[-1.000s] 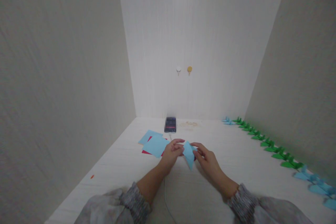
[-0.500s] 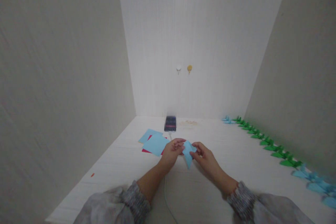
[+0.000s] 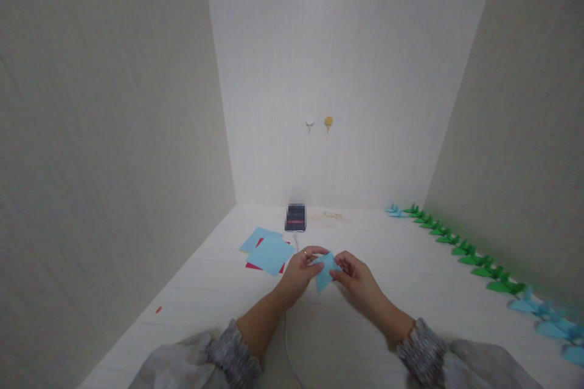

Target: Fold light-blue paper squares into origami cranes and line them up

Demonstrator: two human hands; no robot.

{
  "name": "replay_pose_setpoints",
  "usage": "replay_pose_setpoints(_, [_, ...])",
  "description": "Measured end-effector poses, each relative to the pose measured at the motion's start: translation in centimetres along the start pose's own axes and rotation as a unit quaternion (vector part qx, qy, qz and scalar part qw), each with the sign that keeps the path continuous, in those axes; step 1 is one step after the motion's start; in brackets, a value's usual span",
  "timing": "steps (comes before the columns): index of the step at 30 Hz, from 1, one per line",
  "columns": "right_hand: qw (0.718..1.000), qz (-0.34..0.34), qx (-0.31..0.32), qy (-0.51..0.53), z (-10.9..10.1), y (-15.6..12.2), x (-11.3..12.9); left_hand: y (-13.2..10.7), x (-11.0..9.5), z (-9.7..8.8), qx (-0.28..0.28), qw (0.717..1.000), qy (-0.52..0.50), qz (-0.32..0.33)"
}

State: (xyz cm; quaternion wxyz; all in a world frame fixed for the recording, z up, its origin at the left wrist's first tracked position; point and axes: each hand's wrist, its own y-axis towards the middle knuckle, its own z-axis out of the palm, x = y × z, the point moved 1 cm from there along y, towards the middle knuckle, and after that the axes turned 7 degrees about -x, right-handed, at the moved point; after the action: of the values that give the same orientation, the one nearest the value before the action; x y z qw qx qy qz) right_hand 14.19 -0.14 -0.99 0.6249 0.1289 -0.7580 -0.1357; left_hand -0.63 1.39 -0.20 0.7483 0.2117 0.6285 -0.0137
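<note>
A piece of folded light-blue origami paper (image 3: 325, 272) is held between my two hands above the white table, one point of it directed down toward me. My left hand (image 3: 300, 270) grips its left side, thumb on the front and fingers behind; a ring shows on one finger. On the right edge, my right hand (image 3: 353, 272) pinches the paper between thumb and curled fingers. The folds behind the fingers are hidden. Left of my left hand lie loose square sheets of blue paper (image 3: 271, 255), with red paper (image 3: 253, 266) showing beneath.
A phone (image 3: 295, 219) with a white cable (image 3: 288, 340) stands by the back wall. Green folded paper figures (image 3: 465, 250) and blue ones (image 3: 554, 325) line the right side. A small orange-red scrap (image 3: 159, 310) lies at left. Two hooks (image 3: 328, 122) hang on the wall.
The folded paper has turned slightly, its lower point swinging left and looking shorter. My left thumb now lies across its front. The view has tilted a little.
</note>
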Motion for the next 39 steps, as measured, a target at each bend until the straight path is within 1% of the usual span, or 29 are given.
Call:
replay_pose_setpoints(3, [0.998,-0.019,-0.018,-0.049,-0.1,0.0,0.1,-0.1,0.2,0.1,0.009,1.000,0.002,-0.014])
replay_pose_setpoints(6, [0.996,-0.031,-0.026,-0.077,-0.3,0.0,0.1,0.0,0.9,0.1,-0.008,0.999,0.005,-0.038])
replay_pose_setpoints(8, [0.994,-0.040,-0.027,-0.096,-0.3,0.0,0.1,0.1,1.5,0.1,-0.006,0.998,0.003,-0.064])
replay_pose_setpoints(10, [0.991,-0.057,-0.026,-0.115,-0.4,0.0,0.1,0.3,1.9,0.1,-0.018,0.997,0.012,-0.073])
replay_pose_setpoints(14, [0.987,-0.090,-0.011,-0.136,-0.3,-0.1,0.1,0.4,2.2,0.0,-0.030,0.996,0.019,-0.078])
replay_pose_setpoints(19, [0.971,-0.153,0.020,-0.185,-0.1,-0.3,0.6,0.4,2.1,0.2,-0.025,0.997,-0.004,-0.077])
replay_pose_setpoints(21, [0.966,-0.166,0.027,-0.195,-0.1,-0.3,0.8,0.4,2.0,0.2,-0.024,0.997,-0.015,-0.073])
replay_pose_setpoints(26, [0.966,-0.167,0.024,-0.197,-0.3,-0.2,1.0,0.3,1.6,0.4,-0.022,0.998,-0.034,-0.053])
replay_pose_setpoints(33, [0.965,-0.166,0.013,-0.202,-0.3,-0.1,1.2,0.2,1.7,0.4,-0.018,0.999,0.026,-0.029])
replay_pose_setpoints(37, [0.961,-0.177,-0.020,-0.213,-0.3,-0.2,1.5,0.2,1.8,0.4,-0.040,0.998,0.046,-0.027])
replay_pose_setpoints(39, [0.960,-0.166,-0.041,-0.224,-0.3,-0.3,1.4,0.2,1.8,0.5,-0.040,0.998,0.051,-0.028])
